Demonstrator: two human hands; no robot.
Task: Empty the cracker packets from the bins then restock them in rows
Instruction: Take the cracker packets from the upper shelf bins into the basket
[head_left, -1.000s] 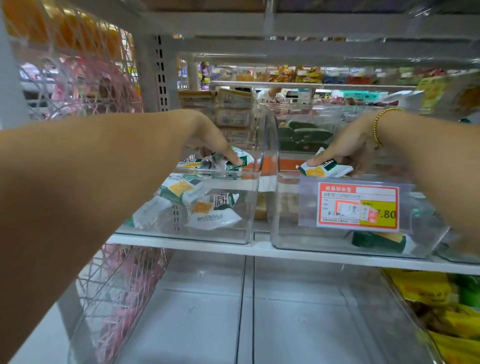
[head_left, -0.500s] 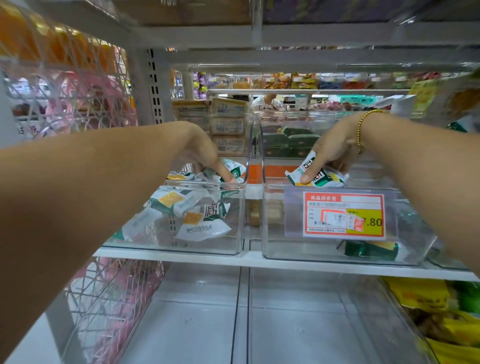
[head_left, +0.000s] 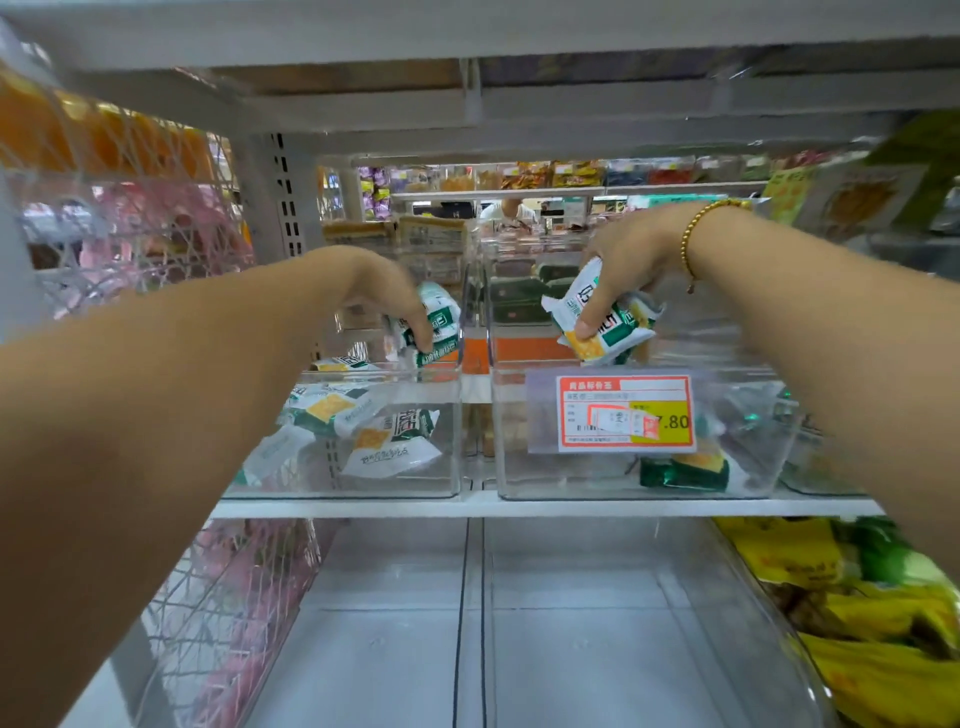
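Note:
Two clear plastic bins stand side by side on a white shelf. Above the left bin (head_left: 363, 486), my left hand (head_left: 382, 296) grips white-and-green cracker packets (head_left: 439, 325). Several loose packets (head_left: 363, 431) lie in that bin below. My right hand (head_left: 631, 260), with a gold bead bracelet on the wrist, holds a small bunch of packets (head_left: 610, 325) over the right bin (head_left: 587, 483). One green packet (head_left: 683, 470) lies at the bottom of the right bin, behind the orange price tag (head_left: 626, 413).
Below are two clear bins (head_left: 571, 649) with nothing in them. Yellow and green snack bags (head_left: 857, 613) fill the lower right. A white wire basket (head_left: 130, 244) with pink goods stands at the left. A grey shelf (head_left: 467, 41) hangs close overhead. Boxed goods sit behind the bins.
Both hands have risen out of the bins with packets in their grip. The right hand lifted higher and tilted its bunch upright. The camera moved closer.

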